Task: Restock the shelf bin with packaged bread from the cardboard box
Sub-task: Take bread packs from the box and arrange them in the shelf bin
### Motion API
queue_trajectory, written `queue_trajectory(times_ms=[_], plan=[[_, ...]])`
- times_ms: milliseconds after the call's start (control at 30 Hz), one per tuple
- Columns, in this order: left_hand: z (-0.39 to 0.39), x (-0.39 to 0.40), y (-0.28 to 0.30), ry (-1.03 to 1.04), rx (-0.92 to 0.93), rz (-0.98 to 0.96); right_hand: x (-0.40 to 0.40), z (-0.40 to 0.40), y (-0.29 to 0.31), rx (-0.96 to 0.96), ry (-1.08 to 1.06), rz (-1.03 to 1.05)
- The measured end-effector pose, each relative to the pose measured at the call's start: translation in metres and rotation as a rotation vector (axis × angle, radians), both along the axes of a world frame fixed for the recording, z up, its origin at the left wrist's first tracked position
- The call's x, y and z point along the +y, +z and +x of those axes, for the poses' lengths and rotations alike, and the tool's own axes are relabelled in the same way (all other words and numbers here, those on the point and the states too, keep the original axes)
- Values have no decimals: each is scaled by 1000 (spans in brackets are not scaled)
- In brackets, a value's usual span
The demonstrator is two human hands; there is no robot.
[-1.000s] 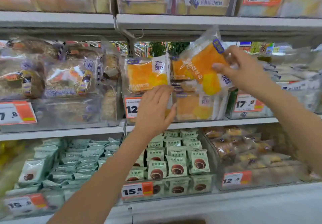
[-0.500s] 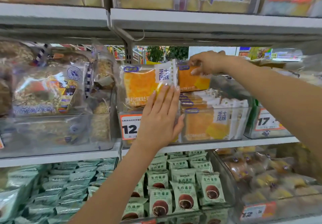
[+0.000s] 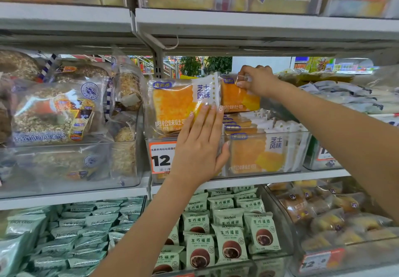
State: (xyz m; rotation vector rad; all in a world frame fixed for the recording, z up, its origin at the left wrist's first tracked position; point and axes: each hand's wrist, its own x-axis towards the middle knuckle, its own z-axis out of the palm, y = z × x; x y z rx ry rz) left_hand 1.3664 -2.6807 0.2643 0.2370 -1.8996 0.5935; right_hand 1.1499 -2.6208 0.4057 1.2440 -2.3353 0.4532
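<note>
A shop's bakery aisle: white metal shelves (image 3: 259, 21) carry clear plastic bins (image 3: 71, 164) of wrapped bread, with orange-and-white price tags (image 3: 160, 157) at their front edges.

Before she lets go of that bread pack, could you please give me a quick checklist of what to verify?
1. Right hand has a firm pinch on the top edge of the orange bread pack: ok.
2. Left hand lies flat against the front pack, keeping it upright: ok.
3. The held pack is behind the front pack, over the clear bin: ok.
4. The held pack is fully seated in the bin: not ok, it sits high above the packs below.
5. Space left deeper in the bin: cannot tell.
</note>
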Motion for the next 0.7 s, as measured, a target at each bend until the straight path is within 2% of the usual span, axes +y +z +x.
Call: queue_trajectory(times_ms=[133, 433, 500, 567, 633, 700], plan=[[1, 0, 0, 0, 2, -2, 2, 4, 0, -42, -50, 32], [5, 2, 2, -5, -99, 61, 32, 37, -8, -124, 28, -164], [9, 6, 5, -19, -144, 97, 51, 58, -10, -148, 109, -286], [16, 15, 7, -39, -166, 154, 75, 88, -21, -178, 183, -513], [29, 31, -2, -124, -149, 209, 102, 121, -43, -179, 274, -741], [47, 51, -26, -240, -137, 219, 126, 151, -79, -178, 361, -835]])
